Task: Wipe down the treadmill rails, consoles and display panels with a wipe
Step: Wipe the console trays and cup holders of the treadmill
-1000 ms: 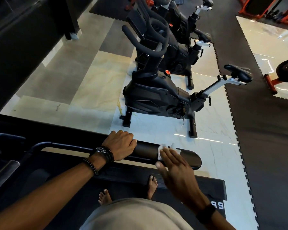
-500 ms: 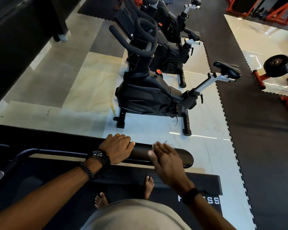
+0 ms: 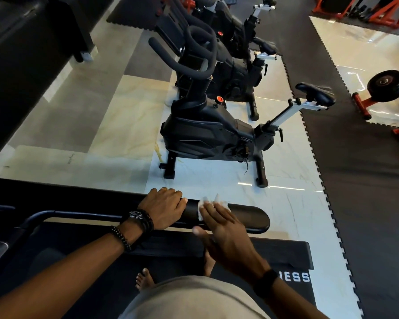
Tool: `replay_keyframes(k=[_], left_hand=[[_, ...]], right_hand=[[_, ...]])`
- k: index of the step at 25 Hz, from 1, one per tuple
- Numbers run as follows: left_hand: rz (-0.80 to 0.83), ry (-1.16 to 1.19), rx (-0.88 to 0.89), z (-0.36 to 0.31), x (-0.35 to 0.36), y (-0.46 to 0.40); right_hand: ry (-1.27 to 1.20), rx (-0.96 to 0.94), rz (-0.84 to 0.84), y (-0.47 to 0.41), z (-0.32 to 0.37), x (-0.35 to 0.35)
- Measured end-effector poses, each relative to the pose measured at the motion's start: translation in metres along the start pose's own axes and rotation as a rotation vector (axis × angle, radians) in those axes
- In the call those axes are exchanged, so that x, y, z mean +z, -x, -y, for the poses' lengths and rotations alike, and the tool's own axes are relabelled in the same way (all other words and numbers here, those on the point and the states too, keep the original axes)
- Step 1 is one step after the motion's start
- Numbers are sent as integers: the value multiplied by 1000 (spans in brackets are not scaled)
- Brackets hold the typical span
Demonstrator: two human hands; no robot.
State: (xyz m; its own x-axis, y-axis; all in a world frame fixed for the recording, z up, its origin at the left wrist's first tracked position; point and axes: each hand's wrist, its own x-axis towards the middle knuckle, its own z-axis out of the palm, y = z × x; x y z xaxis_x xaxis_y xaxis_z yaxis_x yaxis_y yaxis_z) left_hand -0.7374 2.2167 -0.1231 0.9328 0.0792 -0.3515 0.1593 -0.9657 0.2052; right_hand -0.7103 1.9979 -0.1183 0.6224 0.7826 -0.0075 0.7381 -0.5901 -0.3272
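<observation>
Gym floor: pale marble tiles, dark interlocking mats far right. Two black spin bikes far centre, orange rack with weight plates at right edge. You stand barefoot on treadmill deck. Padded black treadmill rail runs left-right across near view. Your left hand rests over rail, fingers curled around it, holding it. Your right hand, just right of left, fingers straight, presses white wipe flat against rail top.
</observation>
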Motion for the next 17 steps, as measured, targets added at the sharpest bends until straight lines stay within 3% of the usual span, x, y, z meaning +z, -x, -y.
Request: replay_keyframes(k=[3, 7, 11, 14, 17], left_hand=[[-8, 18, -9, 0, 1, -1], [1, 12, -4, 0, 0, -2], [-19, 31, 2, -2, -1, 0], [-27, 63, -18, -2, 1, -1], [-31, 51, -14, -1, 1, -1]], right_hand=[[52, -10, -101, 30, -38, -12], [-80, 216, 57, -33, -23, -12], [-165, 16, 93, -7, -29, -32], [-137, 195, 169, -6, -58, -42], [-238, 369, 362, -66, -42, -26]])
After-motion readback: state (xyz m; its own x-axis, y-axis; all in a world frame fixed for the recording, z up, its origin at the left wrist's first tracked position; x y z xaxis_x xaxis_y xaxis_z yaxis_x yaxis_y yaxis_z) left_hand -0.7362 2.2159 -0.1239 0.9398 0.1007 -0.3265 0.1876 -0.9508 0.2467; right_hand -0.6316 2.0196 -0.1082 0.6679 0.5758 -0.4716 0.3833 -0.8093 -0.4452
